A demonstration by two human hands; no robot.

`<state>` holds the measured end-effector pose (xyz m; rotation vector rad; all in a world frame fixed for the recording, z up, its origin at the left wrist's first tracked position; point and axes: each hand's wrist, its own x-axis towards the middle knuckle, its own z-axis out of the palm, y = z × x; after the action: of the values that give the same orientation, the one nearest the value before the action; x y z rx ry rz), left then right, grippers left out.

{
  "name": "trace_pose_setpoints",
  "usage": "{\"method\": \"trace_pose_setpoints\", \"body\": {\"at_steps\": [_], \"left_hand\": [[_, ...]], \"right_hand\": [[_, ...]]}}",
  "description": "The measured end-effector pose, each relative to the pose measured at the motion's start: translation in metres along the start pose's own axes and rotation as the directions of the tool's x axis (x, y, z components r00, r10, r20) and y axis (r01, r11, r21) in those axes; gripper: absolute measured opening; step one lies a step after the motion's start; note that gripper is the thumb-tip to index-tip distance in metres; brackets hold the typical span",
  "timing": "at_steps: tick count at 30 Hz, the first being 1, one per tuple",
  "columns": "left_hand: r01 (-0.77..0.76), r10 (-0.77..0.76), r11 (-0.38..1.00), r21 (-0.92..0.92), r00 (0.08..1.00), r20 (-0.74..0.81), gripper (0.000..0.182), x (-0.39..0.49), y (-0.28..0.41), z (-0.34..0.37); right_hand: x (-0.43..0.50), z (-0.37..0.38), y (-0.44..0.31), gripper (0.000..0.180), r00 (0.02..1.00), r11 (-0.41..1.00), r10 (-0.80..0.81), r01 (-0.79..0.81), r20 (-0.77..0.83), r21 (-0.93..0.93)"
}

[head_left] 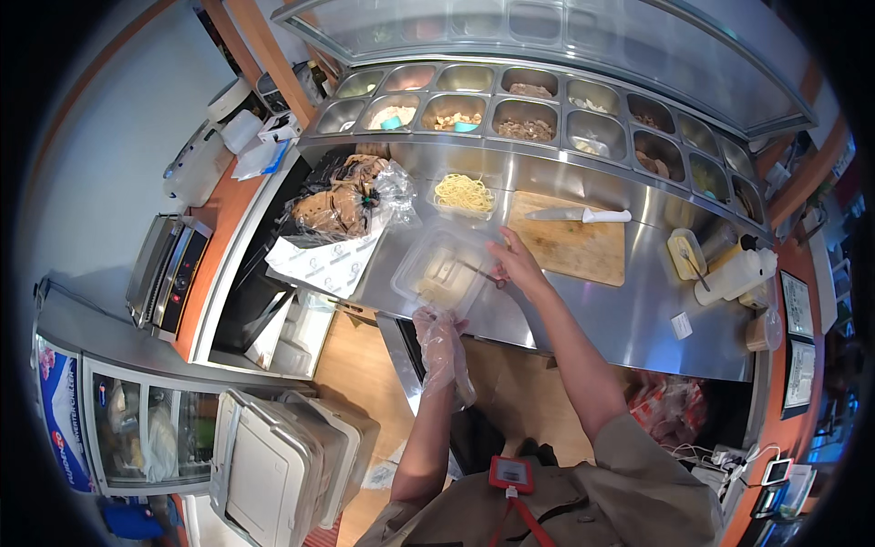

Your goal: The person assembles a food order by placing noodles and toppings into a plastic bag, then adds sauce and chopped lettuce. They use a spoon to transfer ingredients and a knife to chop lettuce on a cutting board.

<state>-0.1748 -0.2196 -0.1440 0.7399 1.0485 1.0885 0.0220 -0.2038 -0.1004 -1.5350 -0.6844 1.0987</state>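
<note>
My left hand (441, 345), in a clear plastic glove, grips the near edge of a translucent plastic container (444, 270) over the steel counter. The container holds something pale, and a thin metal utensil (482, 272) lies across its right side. My bare right hand (514, 263) is at the container's right edge, by the utensil's looped end, with fingers spread; whether it touches either is unclear. Behind the container, a clear tub of yellow noodles (465, 195) stands on the counter. To the right, a white-handled knife (581, 215) rests on a wooden cutting board (574, 249).
Steel food pans (525, 119) line the counter's back beneath a raised glass lid (547, 34). Bagged bread (335, 208) lies at left on printed paper (325, 263). White squeeze bottles (735, 277) and a yellow spread tub (683, 253) stand right. Lidded bins (273, 458) are lower left.
</note>
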Motion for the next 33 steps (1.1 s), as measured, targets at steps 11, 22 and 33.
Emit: {"method": "trace_pose_setpoints", "body": {"at_steps": [11,22,33], "left_hand": [[-0.814,0.177,-0.313,0.490,0.457,0.872,0.045,0.043,0.073,-0.041],[-0.782,0.293,-0.266,0.564,0.492,0.820,0.024,0.051,0.105,-0.030],[-0.478,0.859,0.498,0.724,0.385,-0.337,0.017,0.066,0.040,-0.004]], "right_hand": [[-0.031,0.011,-0.018,0.042,0.986,0.832,-0.109,0.159,0.124,-0.532],[0.012,-0.028,-0.063,0.051,0.828,0.237,-0.251,0.555,0.502,-0.797],[0.044,-0.011,-0.072,0.014,0.447,-0.324,-0.307,0.781,0.840,-0.534]]}}
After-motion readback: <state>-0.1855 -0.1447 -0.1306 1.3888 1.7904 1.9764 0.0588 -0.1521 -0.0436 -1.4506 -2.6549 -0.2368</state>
